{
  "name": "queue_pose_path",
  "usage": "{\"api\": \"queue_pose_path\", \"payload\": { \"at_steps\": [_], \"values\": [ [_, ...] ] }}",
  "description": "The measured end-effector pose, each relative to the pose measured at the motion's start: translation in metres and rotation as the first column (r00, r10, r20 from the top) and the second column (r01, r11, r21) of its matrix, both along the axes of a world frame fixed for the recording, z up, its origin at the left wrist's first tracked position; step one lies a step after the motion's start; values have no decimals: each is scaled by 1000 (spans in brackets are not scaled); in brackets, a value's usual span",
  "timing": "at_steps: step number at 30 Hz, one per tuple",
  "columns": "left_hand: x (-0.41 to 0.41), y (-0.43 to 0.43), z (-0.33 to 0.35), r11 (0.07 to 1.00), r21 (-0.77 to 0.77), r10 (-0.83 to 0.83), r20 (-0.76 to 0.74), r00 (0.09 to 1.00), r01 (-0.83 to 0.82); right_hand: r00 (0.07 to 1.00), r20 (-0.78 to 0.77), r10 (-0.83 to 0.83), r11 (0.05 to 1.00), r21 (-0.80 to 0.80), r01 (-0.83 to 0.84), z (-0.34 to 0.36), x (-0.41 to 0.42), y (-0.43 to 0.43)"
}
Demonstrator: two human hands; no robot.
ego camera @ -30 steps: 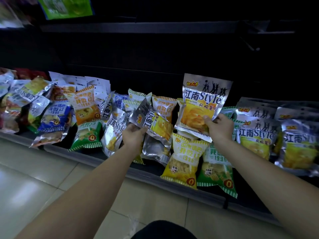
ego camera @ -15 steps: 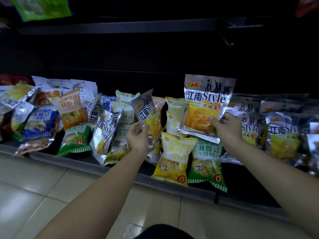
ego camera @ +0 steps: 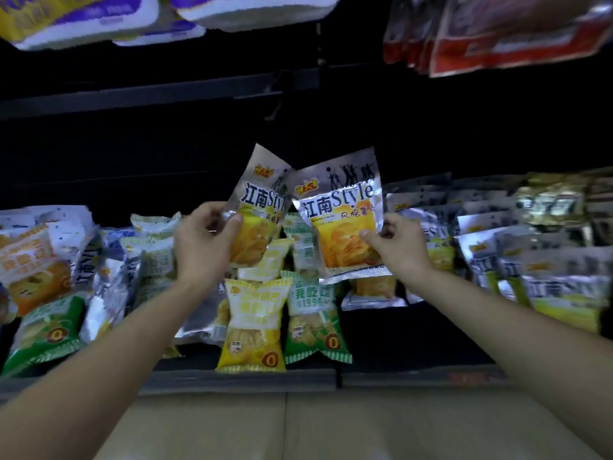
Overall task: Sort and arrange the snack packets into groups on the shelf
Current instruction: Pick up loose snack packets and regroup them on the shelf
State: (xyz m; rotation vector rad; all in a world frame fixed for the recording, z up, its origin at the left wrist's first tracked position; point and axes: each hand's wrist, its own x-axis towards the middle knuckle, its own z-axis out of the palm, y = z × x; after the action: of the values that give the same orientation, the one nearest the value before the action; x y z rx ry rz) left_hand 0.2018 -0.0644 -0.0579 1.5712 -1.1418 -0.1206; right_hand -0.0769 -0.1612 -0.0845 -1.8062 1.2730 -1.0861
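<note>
The left hand (ego camera: 202, 244) has a closed grip on one silver packet (ego camera: 257, 220) at frame centre. The right hand (ego camera: 396, 247) pinches a matching silver packet (ego camera: 345, 224) just beside it, edges overlapping, both raised above mixed packets (ego camera: 253, 323) on the shelf (ego camera: 238, 380).

Two silver packets, one (ego camera: 257, 220) left of the other (ego camera: 345, 224), overlap above the shelf (ego camera: 238, 380). Mixed packets (ego camera: 49, 280) lie to their left, a matching row (ego camera: 530, 260) to their right.
</note>
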Motion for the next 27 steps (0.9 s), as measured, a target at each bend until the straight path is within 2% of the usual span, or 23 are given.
{"api": "queue_pose_path", "payload": {
  "at_steps": [3, 5, 8, 11, 16, 18, 22, 24, 26, 27],
  "values": [
    [-41, -15, 5, 988, 125, -109, 167, 980, 88, 1000, -20, -21, 999, 24, 22, -12, -51, 5],
    [-70, -26, 0, 967, 222, -170, 214, 962, 122, 999, -26, -47, 997, 61, 49, -24, -84, 6],
    [-112, -44, -2, 949, 281, -202, 183, 962, 146, 983, -32, -181, 977, 106, 184, -40, -127, -3],
    [-147, -63, -1, 926, 333, -200, 32, 979, 178, 953, -58, -298, 945, 124, 303, -55, -158, -17],
    [-179, -82, -8, 889, 433, -163, -8, 987, 150, 939, -262, -224, 933, 221, 284, -92, -177, -32],
    [-184, -88, -7, 881, 458, -139, 14, 990, 118, 943, -268, -196, 934, 242, 263, -100, -172, -36],
    [-189, -97, 2, 871, 489, -87, 57, 995, 48, 970, -140, -199, 958, 181, 222, -97, -160, -37],
    [-188, -104, 7, 863, 506, -58, 67, 996, 16, 966, -123, -227, 959, 147, 244, -96, -160, -38],
    [-187, -112, 8, 865, 502, -35, 42, 998, 9, 950, -195, -243, 963, 68, 260, -98, -163, -35],
    [-187, -115, 5, 865, 501, -25, 15, 1000, 15, 929, -275, -248, 967, -20, 253, -101, -165, -31]
  ]
}}
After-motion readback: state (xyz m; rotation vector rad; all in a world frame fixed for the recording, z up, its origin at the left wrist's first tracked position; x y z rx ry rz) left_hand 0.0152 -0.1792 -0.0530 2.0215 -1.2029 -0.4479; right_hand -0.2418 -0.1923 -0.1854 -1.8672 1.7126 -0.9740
